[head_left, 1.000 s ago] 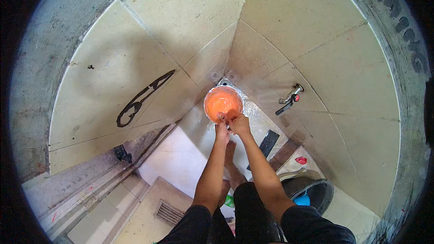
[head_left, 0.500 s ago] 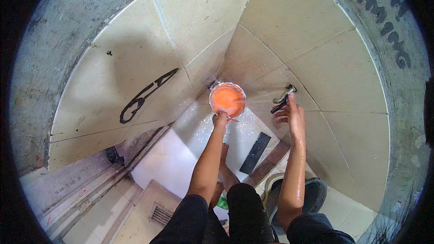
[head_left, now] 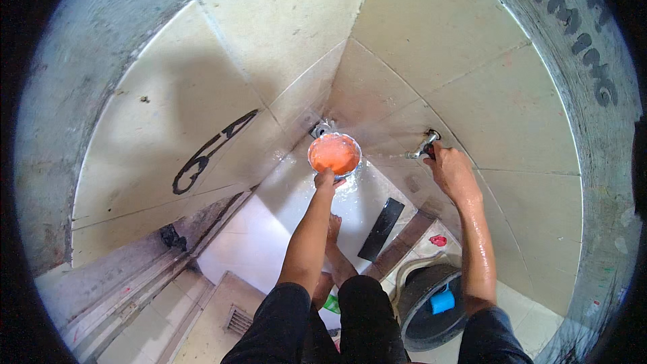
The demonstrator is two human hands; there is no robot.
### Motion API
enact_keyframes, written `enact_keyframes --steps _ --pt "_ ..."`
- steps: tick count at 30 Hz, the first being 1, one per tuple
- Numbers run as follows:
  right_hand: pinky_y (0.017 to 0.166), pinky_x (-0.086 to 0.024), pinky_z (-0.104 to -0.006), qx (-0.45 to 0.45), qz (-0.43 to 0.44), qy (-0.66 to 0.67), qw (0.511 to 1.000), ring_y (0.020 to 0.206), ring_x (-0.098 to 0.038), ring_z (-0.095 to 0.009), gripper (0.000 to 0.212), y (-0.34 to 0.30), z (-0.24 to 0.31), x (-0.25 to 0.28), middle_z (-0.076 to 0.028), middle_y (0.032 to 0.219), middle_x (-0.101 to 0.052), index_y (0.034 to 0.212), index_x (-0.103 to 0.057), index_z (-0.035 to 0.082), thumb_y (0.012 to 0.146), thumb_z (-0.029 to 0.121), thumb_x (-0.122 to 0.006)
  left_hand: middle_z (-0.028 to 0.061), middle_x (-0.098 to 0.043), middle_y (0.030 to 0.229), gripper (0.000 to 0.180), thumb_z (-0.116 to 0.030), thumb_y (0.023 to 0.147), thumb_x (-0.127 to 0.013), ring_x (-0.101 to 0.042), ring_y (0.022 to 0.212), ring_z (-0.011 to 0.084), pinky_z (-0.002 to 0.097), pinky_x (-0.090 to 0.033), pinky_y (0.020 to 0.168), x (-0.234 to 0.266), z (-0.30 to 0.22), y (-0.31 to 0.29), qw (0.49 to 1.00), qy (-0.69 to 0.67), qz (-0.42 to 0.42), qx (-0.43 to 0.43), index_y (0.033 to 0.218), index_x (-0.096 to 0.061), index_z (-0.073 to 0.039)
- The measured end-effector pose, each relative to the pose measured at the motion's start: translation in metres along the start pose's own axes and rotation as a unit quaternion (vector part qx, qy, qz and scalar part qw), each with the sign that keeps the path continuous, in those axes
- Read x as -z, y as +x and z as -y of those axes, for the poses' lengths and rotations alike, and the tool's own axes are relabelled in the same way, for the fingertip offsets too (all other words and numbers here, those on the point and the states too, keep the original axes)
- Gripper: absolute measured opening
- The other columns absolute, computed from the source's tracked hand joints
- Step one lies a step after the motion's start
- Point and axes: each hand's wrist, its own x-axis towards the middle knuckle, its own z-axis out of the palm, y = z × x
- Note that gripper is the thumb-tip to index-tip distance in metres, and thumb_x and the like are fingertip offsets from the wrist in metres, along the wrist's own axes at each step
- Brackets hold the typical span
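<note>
My left hand [head_left: 325,178] is closed on the near edge of a round bowl [head_left: 335,154], orange inside with a pale, wet-looking rim. It is held above the wet floor near the wall corner, and its outside is mostly hidden. On the right, my right hand [head_left: 455,170] is closed over the handle of a metal wall tap [head_left: 419,150], hiding most of that handle. A thin spray leaves the tap toward the bowl. Just beyond the bowl, a metal fitting [head_left: 323,128] sits low at the corner, with splashing around it.
Tiled walls [head_left: 418,40] meet ahead of me. A black strip [head_left: 381,229] lies on the floor beside a brown ledge [head_left: 404,246]. To the right stands a dark tub [head_left: 421,330] holding a blue cup [head_left: 443,300]; a small red item [head_left: 438,240] lies near it. At lower left is a floor drain [head_left: 240,320].
My right hand has gone from fingers loosely at the tap to a closed grip on its handle, its forearm swinging right. The bowl has come slightly nearer and left, uncovering the corner fitting.
</note>
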Motion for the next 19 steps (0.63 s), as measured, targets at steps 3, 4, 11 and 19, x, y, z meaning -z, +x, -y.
enact_keyframes --steps 3,4,11,19 --pt "0.063 -0.045 -0.0465 0.011 -0.013 -0.017 1.000 0.072 -0.058 -0.040 0.024 -0.003 -0.001 -0.003 -0.024 0.072 -0.059 0.095 -0.051 -0.003 0.080 0.016 -0.056 0.0200 -0.047 0.117 0.041 -0.021 0.088 -0.041 -0.057 0.094 0.0343 0.0477 -0.053 0.073 0.039 -0.010 0.005 0.989 0.047 0.111 0.082 0.124 -0.036 -0.003" --pt "0.064 -0.045 -0.0462 -0.020 -0.033 -0.002 0.999 0.073 -0.058 -0.040 0.028 -0.008 0.003 -0.003 -0.025 0.073 -0.059 0.099 -0.049 -0.003 0.080 0.017 -0.056 0.0198 -0.047 0.117 0.041 -0.019 0.088 -0.040 -0.057 0.093 0.0345 0.0494 -0.053 0.073 0.044 -0.011 -0.003 0.980 0.060 0.143 0.125 0.124 -0.035 -0.002" --pt "0.096 -0.031 -0.0431 -0.042 -0.199 0.003 0.979 0.111 -0.040 -0.043 0.059 -0.094 0.070 -0.041 -0.029 0.120 -0.042 0.122 -0.035 -0.009 0.081 0.027 -0.055 0.0297 -0.050 0.111 0.052 -0.036 0.089 -0.036 -0.056 0.096 0.0379 0.0351 -0.053 0.077 0.136 0.004 -0.013 0.870 0.115 0.336 0.343 0.117 -0.044 0.007" --pt "0.095 -0.032 -0.0424 -0.060 -0.064 0.123 0.988 0.109 -0.042 -0.041 0.061 -0.159 0.140 -0.105 -0.029 0.116 -0.047 0.117 -0.042 -0.008 0.082 0.041 -0.051 0.0294 -0.050 0.112 0.054 -0.033 0.085 -0.035 -0.056 0.095 0.0385 0.0368 -0.054 0.071 0.178 0.095 -0.048 0.842 -0.025 0.449 0.299 0.119 -0.041 0.008"
